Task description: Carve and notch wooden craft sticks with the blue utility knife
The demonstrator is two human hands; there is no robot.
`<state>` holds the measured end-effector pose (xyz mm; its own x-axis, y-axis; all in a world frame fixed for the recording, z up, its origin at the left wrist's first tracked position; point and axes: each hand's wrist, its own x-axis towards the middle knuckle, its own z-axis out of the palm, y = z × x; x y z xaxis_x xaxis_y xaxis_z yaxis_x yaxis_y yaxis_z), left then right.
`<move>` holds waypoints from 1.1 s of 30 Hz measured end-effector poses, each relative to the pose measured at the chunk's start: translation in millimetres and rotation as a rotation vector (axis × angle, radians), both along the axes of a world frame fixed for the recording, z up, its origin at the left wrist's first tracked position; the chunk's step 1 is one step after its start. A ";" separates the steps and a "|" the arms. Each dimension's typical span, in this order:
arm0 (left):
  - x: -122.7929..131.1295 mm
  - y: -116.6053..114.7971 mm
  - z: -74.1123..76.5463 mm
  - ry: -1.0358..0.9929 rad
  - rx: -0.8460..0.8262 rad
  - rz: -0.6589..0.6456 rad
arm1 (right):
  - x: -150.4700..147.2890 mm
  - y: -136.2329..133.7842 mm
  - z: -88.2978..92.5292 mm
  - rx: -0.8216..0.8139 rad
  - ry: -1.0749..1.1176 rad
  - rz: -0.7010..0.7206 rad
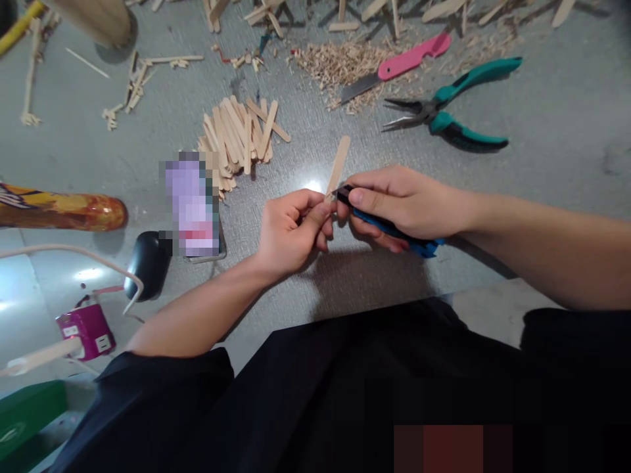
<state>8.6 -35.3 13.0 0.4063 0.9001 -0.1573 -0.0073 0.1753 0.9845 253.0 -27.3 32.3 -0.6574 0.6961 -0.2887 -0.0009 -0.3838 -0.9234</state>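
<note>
Shavings (320, 66) heaped on the far side of the table (572, 157), with a pink-handled knife (414, 58) lying partly on top and teal-handled pliers (434, 113) just beside, jaws apart. Messy pile of flat wooden sticks (236, 135) to the left of all that, just beside a blurred-out phone (192, 203); black rounded gadget (148, 265) near the phone, then an orange-brown bottle (64, 209) farther left. As for the working stick (338, 161), near end pinched between thumb and fingertips of the left hand (293, 226) and mostly hidden there, rest poking out toward the shavings. Right hand (401, 200) wrapped around a blue-and-black cutter (382, 226), grip closed, blade tip right by the pinched end; can't tell about actual contact with the wood.
</note>
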 end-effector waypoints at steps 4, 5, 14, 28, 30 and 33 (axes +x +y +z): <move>0.6 1.9 3.1 -0.019 -0.010 -0.007 | 1.6 2.2 -1.7 0.007 0.023 0.031; 0.8 2.3 3.7 -0.022 -0.012 -0.009 | 1.9 2.3 -2.0 0.007 0.024 0.036; -0.8 4.4 5.9 -0.030 -0.043 -0.043 | 3.3 4.6 -4.5 0.006 0.043 0.072; 2.0 3.0 -1.1 -0.045 -0.015 0.049 | -8.6 -8.5 -11.0 0.063 0.064 -0.129; 2.1 2.2 -2.2 -0.059 -0.020 0.048 | -9.1 -8.7 -10.4 0.074 0.055 -0.136; 1.7 1.1 -2.1 -0.034 -0.003 0.046 | -8.1 -7.9 -7.7 0.074 0.012 -0.120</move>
